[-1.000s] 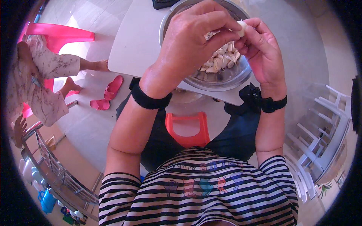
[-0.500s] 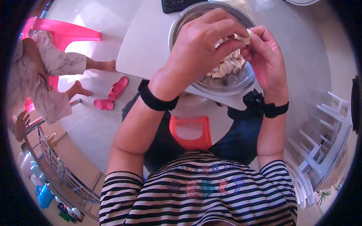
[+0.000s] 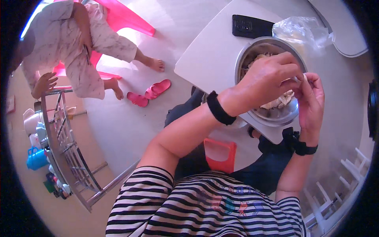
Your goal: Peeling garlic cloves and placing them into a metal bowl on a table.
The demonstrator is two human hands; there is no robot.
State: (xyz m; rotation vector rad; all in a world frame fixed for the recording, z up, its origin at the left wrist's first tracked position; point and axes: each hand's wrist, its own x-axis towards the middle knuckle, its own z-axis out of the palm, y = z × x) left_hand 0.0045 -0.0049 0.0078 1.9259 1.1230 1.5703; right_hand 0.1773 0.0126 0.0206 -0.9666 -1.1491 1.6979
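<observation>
Small pale whitish piece (image 3: 304, 77), probably a peeled clove or something like it but too tiny to tell, is pinched between both hands right above the bowl, at about 2 o'clock in the view. Left hand (image 3: 268, 81) comes in from 7 o'clock with the fingers curled together and the tips closed on that piece, and its back hides a good chunk of the bowl. Right hand (image 3: 312, 98) sits just to the 3 o'clock side of it, fingers bent in and touching the same piece from the other side, so the two hands are basically fingertip to fingertip. Each wrist has a black band, left wrist band (image 3: 219, 108) and right wrist band (image 3: 304, 148). Directly under the hands is a round shiny steel bowl (image 3: 276, 118) holding a heap of pale cream-coloured pieces (image 3: 282, 102), same colour as the one being held. The bowl stands near the corner of a white rectangular table (image 3: 209, 59). Toward 12 o'clock from the bowl, a flat black rectangular device (image 3: 250, 27) lies on the table, and just beside it at 1 o'clock is a crumpled clear plastic bag (image 3: 302, 31) touching the bowl's far rim. Under the table edge, around 6 o'clock from the bowl, there's a small red plastic stool (image 3: 221, 154). Way off at 10 o'clock, well apart, another person in light patterned clothes (image 3: 75, 47) stands by a pink plastic chair (image 3: 130, 19), with pink sandals (image 3: 150, 93) on the floor nearby.
</observation>
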